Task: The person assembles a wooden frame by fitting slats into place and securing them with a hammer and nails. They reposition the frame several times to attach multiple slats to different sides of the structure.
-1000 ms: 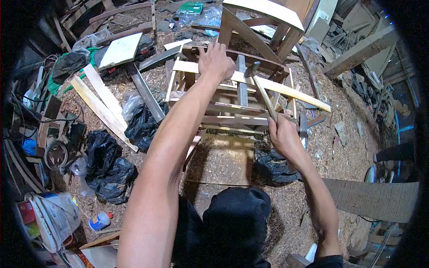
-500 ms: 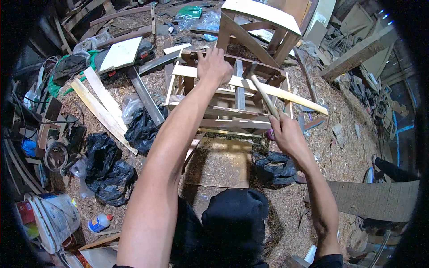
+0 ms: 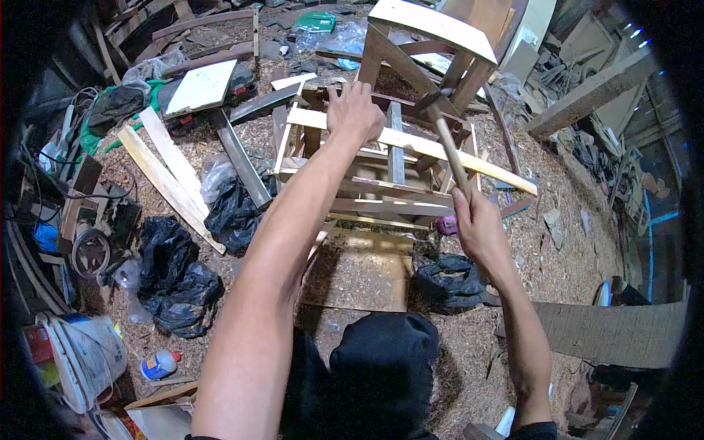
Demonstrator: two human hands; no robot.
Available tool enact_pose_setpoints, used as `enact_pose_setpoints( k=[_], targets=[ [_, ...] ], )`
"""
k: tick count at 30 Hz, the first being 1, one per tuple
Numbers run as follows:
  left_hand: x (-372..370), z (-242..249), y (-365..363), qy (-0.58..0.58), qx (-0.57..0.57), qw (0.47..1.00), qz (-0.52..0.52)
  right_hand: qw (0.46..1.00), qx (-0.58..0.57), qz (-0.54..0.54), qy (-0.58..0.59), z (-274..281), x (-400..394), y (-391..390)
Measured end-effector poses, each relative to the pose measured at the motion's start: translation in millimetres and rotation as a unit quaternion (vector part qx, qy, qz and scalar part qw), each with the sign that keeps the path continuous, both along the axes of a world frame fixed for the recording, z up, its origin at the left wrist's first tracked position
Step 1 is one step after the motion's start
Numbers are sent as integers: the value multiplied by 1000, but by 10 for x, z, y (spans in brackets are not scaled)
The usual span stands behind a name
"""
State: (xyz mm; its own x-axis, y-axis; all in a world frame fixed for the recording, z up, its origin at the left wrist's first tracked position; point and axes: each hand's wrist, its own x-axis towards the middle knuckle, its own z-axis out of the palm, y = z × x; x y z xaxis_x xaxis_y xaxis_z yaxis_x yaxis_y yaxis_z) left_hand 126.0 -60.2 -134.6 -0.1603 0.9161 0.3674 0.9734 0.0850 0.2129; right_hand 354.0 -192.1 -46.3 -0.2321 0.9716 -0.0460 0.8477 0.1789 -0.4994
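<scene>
My right hand (image 3: 480, 227) is closed round the wooden handle of a hammer (image 3: 453, 150), whose dark head is raised above the right part of a wooden frame (image 3: 389, 189). A long pale wooden slat (image 3: 469, 159) lies slantwise across the top of that frame, its right end jutting past the side. My left hand (image 3: 355, 114) grips the slat near its left part, fingers curled over the far edge; the fingertips are hidden. Under the slat, a grey crosspiece (image 3: 396, 158) runs from front to back of the frame.
Behind the frame stands a wooden piece with a white curved top (image 3: 434, 28). Loose boards (image 3: 165, 180) and black plastic bags (image 3: 180, 282) lie on the shavings to the left. A purple tape measure (image 3: 446, 225) sits near the frame's right front. A bucket (image 3: 84, 359) stands lower left.
The hammer has risen, its head moving up and to the right, away from the slat. My left hand keeps its place on the slat.
</scene>
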Motion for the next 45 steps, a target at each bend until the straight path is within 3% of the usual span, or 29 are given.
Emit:
enact_pose_setpoints(
  k=[3,5,6,10,13,16,18,20,25,26,27,29,31,33,34,37,38,45],
  targets=[
    [12,-48,-24,19,21,1000,6,999,13,-25,18,-261,2,-45],
    [8,-130,46,24,71,997,12,996,39,74,12,-470,100,-34],
    [-46,-78,84,-7,17,1000,-17,995,43,80,30,-391,77,-36],
    [-29,-84,51,5,28,1000,-13,998,16,19,52,-79,2,-89],
    [-18,21,-44,3,21,999,-25,998,-40,26,49,-485,103,-13],
    [-67,-240,184,-22,38,999,-15,997,42,65,20,-482,211,87],
    [-91,-137,138,-31,70,997,-21,995,69,73,23,-392,306,127],
    [-176,-40,2,-100,143,983,-62,997,56,-2,55,-396,508,158],
    [-851,288,-533,-84,108,979,152,982,80,-159,56,-251,1047,370],
    [-978,283,-646,-144,85,973,160,976,30,-199,81,-215,1075,406],
    [-1119,110,-682,-184,135,959,166,976,33,-198,89,-276,1113,480],
    [-1128,261,-813,-317,-25,932,177,961,177,-203,70,-514,1157,655],
    [-1142,2,-710,-431,-16,884,179,975,165,-144,24,-532,1241,873],
    [-1150,-252,-630,-403,50,904,135,954,300,-22,-11,-653,1239,1069],
    [-1082,-225,-682,-379,82,910,148,976,219,-8,-12,-630,1227,1114],
    [-894,-67,-760,-365,153,909,133,976,183,61,-96,-630,1210,1160],
    [-765,182,-891,-395,136,898,136,978,170,61,-106,-537,1156,1090],
    [-861,-12,-844,-303,168,928,139,987,132,61,-72,-551,1174,1152]
  ],
)
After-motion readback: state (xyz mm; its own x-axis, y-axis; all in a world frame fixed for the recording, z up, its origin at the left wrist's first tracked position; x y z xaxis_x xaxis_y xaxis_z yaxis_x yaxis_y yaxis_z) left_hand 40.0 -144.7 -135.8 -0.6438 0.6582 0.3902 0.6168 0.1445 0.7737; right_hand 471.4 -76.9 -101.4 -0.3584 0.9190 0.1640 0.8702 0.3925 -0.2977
